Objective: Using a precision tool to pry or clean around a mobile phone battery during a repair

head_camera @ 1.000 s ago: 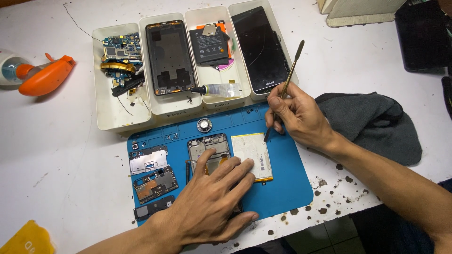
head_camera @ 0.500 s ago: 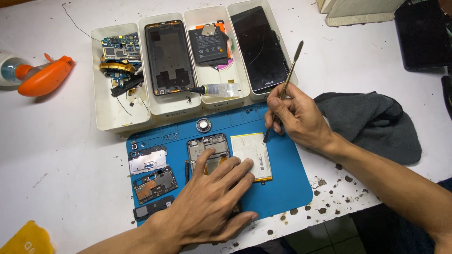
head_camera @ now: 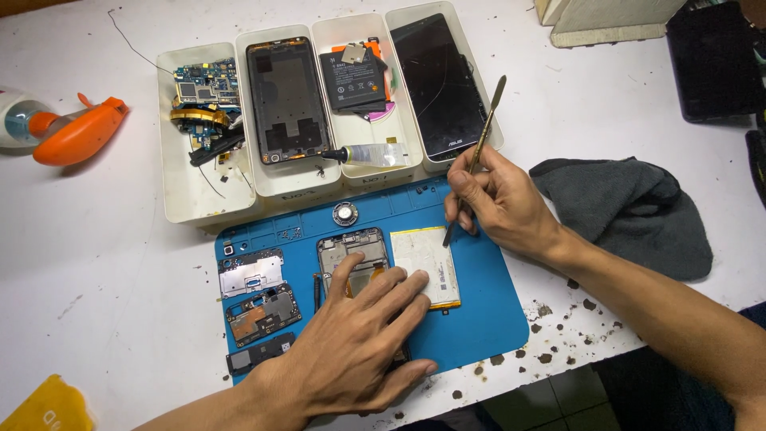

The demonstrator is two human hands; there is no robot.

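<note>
Head view: left hand (head_camera: 363,339) presses flat on the opened phone (head_camera: 355,259) on the blue mat (head_camera: 479,319), right hand (head_camera: 499,203) grips a metal spudger (head_camera: 479,148) at the battery (head_camera: 427,263) edge, prying looks underway, gentle leverage needed next

**Inspector A:** What sort of premises?

**Inspector B:** A phone repair workshop. Beneath the left fingers (head_camera: 375,291) lies a blue repair mat (head_camera: 487,319) carrying an opened handset (head_camera: 355,255), loose covers and boards.

**Inspector A:** Further evidence?

**Inspector B:** Beyond the right fingers (head_camera: 463,191), which grip a metal pry tool (head_camera: 479,152), white sorting trays (head_camera: 199,211) hold a circuit board (head_camera: 203,80), a frame, a battery and a cracked screen. The white surface (head_camera: 96,263) is stained and chipped near its edge.
</note>
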